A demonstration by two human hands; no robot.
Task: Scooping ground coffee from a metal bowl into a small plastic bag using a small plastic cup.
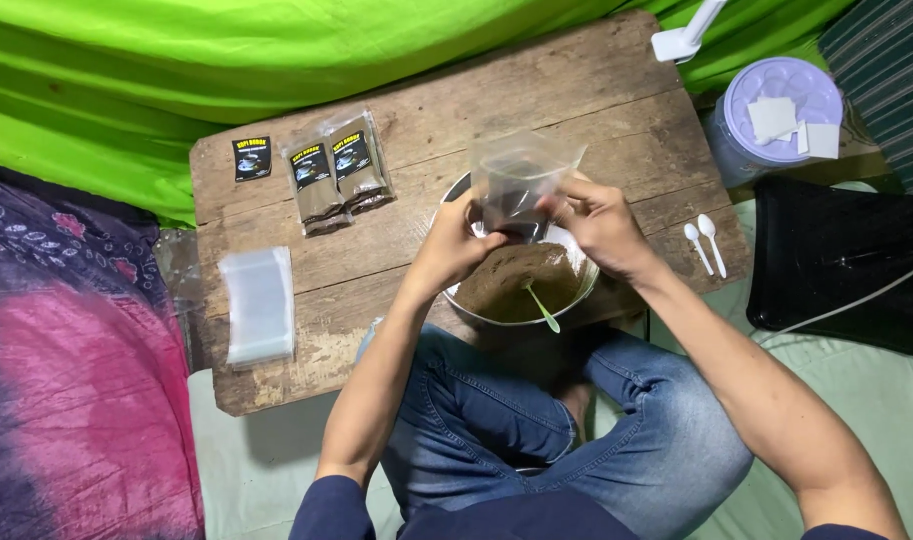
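Both hands hold a clear plastic pouch [521, 175] upright above a metal bowl [456, 190] of brown powder [511, 280]. My left hand [456, 245] grips the pouch's lower left side. My right hand [596, 222] pinches its lower right side. Some dark powder shows in the pouch's bottom. A green spoon [541, 308] is stuck in the powder in the bowl.
The low wooden table [576, 90] carries filled labelled pouches [334, 172], a small black label [252, 157], a stack of empty clear bags [259, 305] and two white spoons [703, 242]. A lilac-lidded jar [776, 115] and a black mat [836, 260] lie to the right.
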